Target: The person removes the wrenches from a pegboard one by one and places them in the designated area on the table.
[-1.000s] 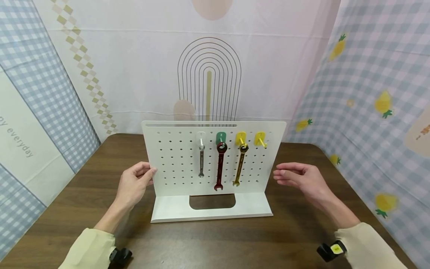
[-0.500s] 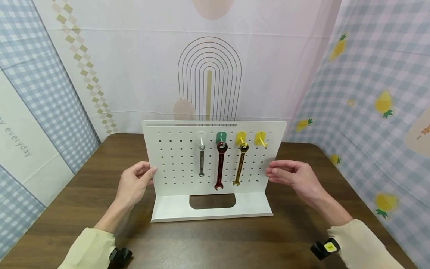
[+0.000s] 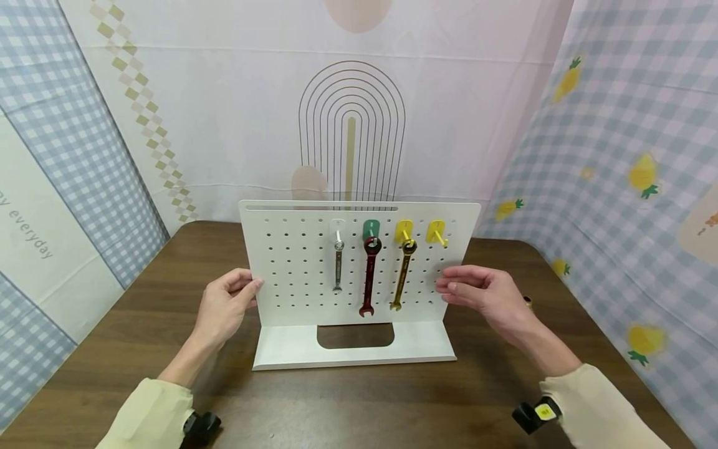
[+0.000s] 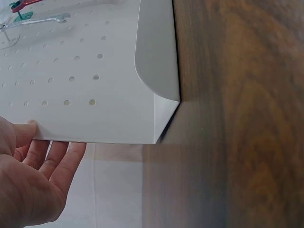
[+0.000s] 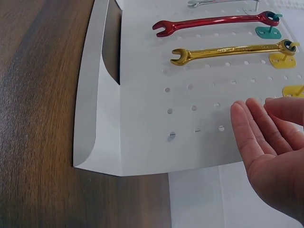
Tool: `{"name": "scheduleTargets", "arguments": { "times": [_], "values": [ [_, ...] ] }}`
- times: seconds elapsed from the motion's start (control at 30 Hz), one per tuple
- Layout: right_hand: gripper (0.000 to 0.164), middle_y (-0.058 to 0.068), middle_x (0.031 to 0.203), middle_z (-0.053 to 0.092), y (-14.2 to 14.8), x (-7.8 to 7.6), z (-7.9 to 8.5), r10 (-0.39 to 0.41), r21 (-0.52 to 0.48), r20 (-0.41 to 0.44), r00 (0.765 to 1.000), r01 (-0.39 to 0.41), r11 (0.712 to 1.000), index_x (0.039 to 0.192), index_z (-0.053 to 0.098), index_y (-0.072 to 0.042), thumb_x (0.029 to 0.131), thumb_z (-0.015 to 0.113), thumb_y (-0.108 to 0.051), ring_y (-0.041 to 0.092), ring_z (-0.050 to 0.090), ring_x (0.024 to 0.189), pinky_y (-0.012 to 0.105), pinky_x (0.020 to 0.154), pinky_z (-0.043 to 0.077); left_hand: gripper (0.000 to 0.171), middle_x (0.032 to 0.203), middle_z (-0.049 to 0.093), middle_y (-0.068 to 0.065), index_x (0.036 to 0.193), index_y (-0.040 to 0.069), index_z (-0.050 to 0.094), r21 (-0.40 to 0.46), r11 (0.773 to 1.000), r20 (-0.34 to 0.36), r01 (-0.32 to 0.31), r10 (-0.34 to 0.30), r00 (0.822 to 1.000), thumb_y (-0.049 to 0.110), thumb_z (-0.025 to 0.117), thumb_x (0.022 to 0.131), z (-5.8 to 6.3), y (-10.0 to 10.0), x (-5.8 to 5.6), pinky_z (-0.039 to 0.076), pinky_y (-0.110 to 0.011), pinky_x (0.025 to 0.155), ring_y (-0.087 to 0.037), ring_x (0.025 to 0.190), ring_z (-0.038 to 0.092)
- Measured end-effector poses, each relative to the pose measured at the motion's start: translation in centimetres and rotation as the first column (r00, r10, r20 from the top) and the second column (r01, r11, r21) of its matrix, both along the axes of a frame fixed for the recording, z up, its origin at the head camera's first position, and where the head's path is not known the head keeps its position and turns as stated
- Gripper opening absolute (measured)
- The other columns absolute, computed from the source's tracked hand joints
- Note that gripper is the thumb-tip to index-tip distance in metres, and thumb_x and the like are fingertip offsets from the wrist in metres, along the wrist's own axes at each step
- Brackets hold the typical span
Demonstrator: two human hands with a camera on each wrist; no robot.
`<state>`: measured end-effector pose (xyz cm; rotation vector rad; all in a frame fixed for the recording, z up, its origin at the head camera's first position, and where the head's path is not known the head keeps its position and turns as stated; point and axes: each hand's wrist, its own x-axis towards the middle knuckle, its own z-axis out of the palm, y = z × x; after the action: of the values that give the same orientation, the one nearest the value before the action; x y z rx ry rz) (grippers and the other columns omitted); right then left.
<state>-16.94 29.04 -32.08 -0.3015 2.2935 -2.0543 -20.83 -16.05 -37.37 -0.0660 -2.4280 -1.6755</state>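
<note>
A white pegboard stand [image 3: 303, 293] stands upright on the table. My left hand [image 3: 224, 305] pinches its left edge, thumb on the front and fingers behind, as the left wrist view shows. In front of the board near its right edge is my right hand [image 3: 488, 296], fingers fairly straight and holding nothing; whether they touch the board I cannot tell. Three combination wrenches hang from hooks: a small silver wrench [image 3: 338, 268], a red wrench [image 3: 369, 277] and a gold wrench [image 5: 228, 51]. To their right, a yellow hook [image 3: 436, 232] bears nothing.
A small gold object [image 3: 528, 302] shows behind my right wrist, mostly hidden. The brown wooden table [image 3: 348, 405] extends around the stand. Patterned cloth [image 3: 224, 125] hangs behind the table and on both sides.
My right hand has moved left, from beside the board to in front of its right edge. The small gold object has come into sight behind it. My left hand stays on the board.
</note>
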Motion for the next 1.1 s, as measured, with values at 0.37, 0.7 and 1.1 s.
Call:
{"name": "scheduleTargets", "arguments": {
  "times": [0.37,0.7,1.1],
  "values": [
    [0.043,0.007,0.116,0.08,-1.1,-0.1,0.3,0.016,-0.065,0.021,1.0,-0.015,0.998,0.136,0.057,0.017,0.098,0.072,0.001,0.016,0.076,0.11,0.033,0.096,0.063,0.024,0.106,0.077,-0.013,0.117,-0.003,0.071,-0.008,1.0,-0.004,-0.001,0.001,1.0,0.017,0.07,0.104,0.0,0.0,0.0,0.061,-0.015,0.072,0.0,0.08,0.067],
    [0.039,0.009,0.114,0.08,-2.0,-0.3,0.2,0.048,-0.085,0.007,0.999,-0.047,0.995,0.131,0.061,0.015,0.095,0.074,0.007,0.022,0.078,0.108,0.037,0.094,0.064,0.024,0.107,0.077,-0.013,0.118,-0.003,0.071,-0.002,1.0,-0.005,-0.003,0.003,1.0,0.016,0.07,0.104,-0.1,0.0,-0.1,0.061,-0.016,0.072,0.002,0.082,0.067],
    [0.042,0.006,0.115,0.08,-3.4,-0.8,0.1,0.037,-0.034,-0.008,0.999,-0.037,0.999,0.133,0.058,0.017,0.095,0.073,0.006,0.016,0.077,0.108,0.033,0.092,0.065,0.023,0.104,0.077,-0.011,0.116,-0.003,0.071,0.003,1.0,-0.01,-0.008,0.008,1.0,0.016,0.071,0.103,-0.2,0.1,0.0,0.062,-0.016,0.072,0.001,0.08,0.067]
  ]
}}
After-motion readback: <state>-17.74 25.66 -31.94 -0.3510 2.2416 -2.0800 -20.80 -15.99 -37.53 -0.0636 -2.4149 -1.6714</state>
